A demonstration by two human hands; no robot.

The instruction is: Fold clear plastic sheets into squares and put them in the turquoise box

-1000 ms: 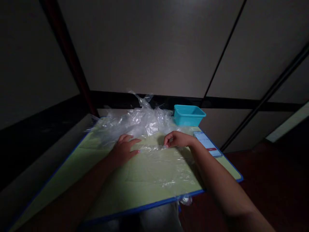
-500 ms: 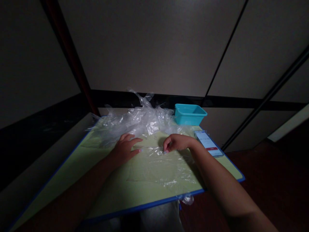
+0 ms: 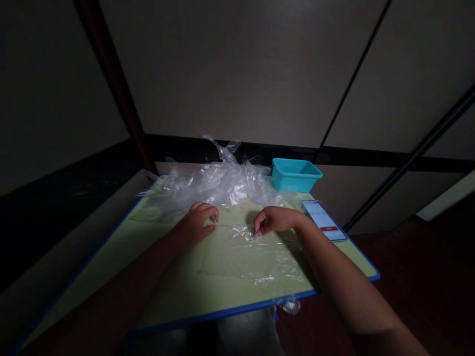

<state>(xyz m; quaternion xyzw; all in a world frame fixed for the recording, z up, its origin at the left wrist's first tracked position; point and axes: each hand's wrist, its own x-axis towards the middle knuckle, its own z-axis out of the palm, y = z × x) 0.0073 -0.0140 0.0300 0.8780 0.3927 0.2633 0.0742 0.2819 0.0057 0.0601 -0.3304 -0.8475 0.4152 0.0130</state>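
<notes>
A thin clear plastic bag [image 3: 237,262] lies flat and slightly wrinkled on the table in front of me, one end hanging over the near edge. My right hand [image 3: 272,220] pinches its far edge, where the film bunches up and shines. At the bag's far left corner, my left hand [image 3: 198,222] has its thumb and forefinger drawn close together on the film; the other fingers are curled. Just beyond both hands spreads a loose heap of crumpled clear plastic [image 3: 218,183].
The yellow-green table [image 3: 170,296] has a blue rim. A turquoise plastic basket [image 3: 295,184] stands at its back right corner. Near the right edge lies a phone [image 3: 324,222] with its screen lit. Panelled doors [image 3: 237,74] rise close behind the table.
My left thumb and forefinger were spread apart and have closed together at the bag's corner. My right hand keeps its pinch. The whole view has shifted slightly.
</notes>
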